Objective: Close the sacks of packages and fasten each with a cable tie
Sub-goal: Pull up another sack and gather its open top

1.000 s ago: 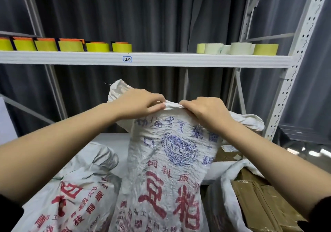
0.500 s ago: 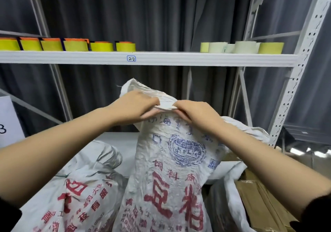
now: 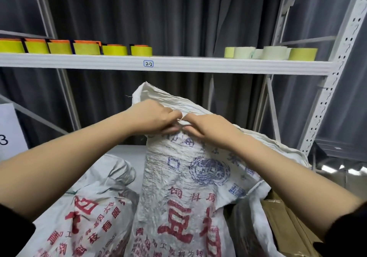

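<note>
Your left hand (image 3: 153,117) and right hand (image 3: 206,126) meet at the top of the sack (image 3: 178,187), which stands upright in front of you below the shelf (image 3: 178,64); the fingers of both are curled into the woven cloth, pinching its mouth together at one spot. A loose flap rises behind your left hand and another spreads away to the right, so you likely hold only part of the rim. If you cinch now, those flaps may stay outside the neck and leave a gap for packages to slip through. The cloth looks stiff and creased, and may spring open once one hand lets go. No cable tie is in sight, so reaching for one could cost you the gather. A second sack (image 3: 85,217) leans against this one at the left and could slump if you tug hard.
</note>
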